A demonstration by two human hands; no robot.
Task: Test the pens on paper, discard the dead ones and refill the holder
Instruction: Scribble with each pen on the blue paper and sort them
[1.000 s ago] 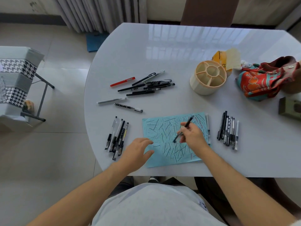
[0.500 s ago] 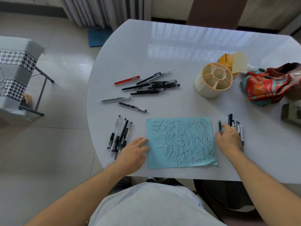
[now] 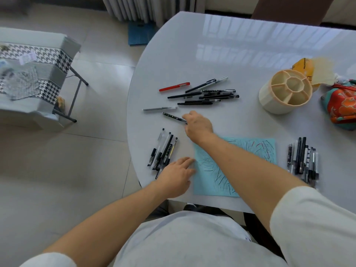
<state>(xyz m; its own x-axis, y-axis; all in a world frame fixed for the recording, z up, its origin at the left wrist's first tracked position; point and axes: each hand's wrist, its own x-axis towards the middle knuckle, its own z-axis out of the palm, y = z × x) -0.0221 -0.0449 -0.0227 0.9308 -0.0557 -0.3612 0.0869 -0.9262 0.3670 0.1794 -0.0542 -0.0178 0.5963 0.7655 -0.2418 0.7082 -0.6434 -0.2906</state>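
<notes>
We judge the step in hand as fetching the next untested pen: our right hand (image 3: 199,126) reaches across the blue paper (image 3: 248,151) toward the left half of the worktop (image 3: 240,54) and its fingertips meet the near end of a lone patterned black pen (image 3: 173,117). Whether the fingers already pinch it or only touch it we cannot tell; they curl down over the pen's end and hide the contact. Next move likely calls for closing on that pen, lifting it and bringing it back over the paper to scribble. Our left hand (image 3: 176,174) lies flat, fingers relaxed and straight, on the worktop at the paper's left edge, holding nothing, just beside a small sorted pile of pens (image 3: 163,151) near the front-left edge. A second sorted pile (image 3: 302,158) sits right of the paper. The untested pens (image 3: 208,95) lie scattered beyond the reaching hand, with a red pen (image 3: 174,86) and a grey pen (image 3: 159,108) at their left. The cream holder (image 3: 285,91) stands empty toward the right side of the worktop, next to a colourful cloth bag (image 3: 341,105). Paper already carries many test strokes, so we'd say testing is well along and refilling not begun.
</notes>
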